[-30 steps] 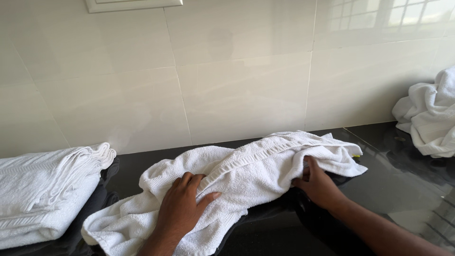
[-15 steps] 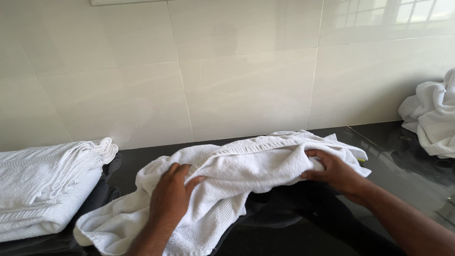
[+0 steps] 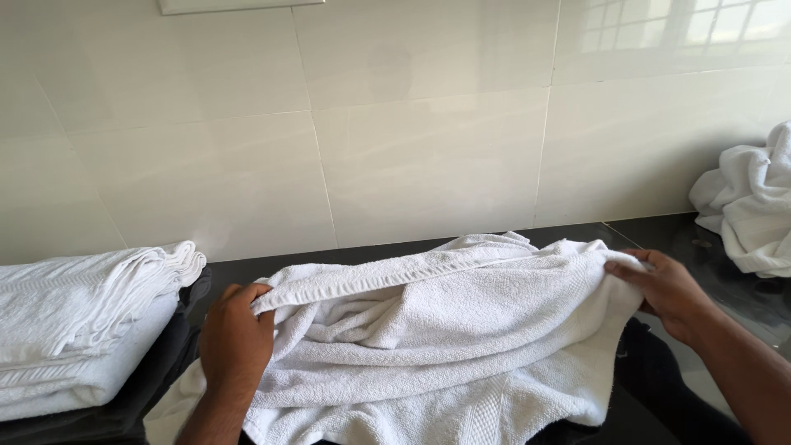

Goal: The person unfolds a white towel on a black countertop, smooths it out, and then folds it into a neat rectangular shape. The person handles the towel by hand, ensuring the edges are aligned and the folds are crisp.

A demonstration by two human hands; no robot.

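Head view, hands (image 3: 235, 330) gripping rumpled terry towel (image 3: 437, 321)

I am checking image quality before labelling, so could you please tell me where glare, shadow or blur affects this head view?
Head view: window glare on the glossy tiled wall at upper right; the black counter mirrors light; sharp focus on the white towel, left hand and right hand; soft shadow beside the folded stack.

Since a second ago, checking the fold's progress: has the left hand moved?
Yes. The left hand has slid left toward the folded towel stack, gripping the white towel's edge.
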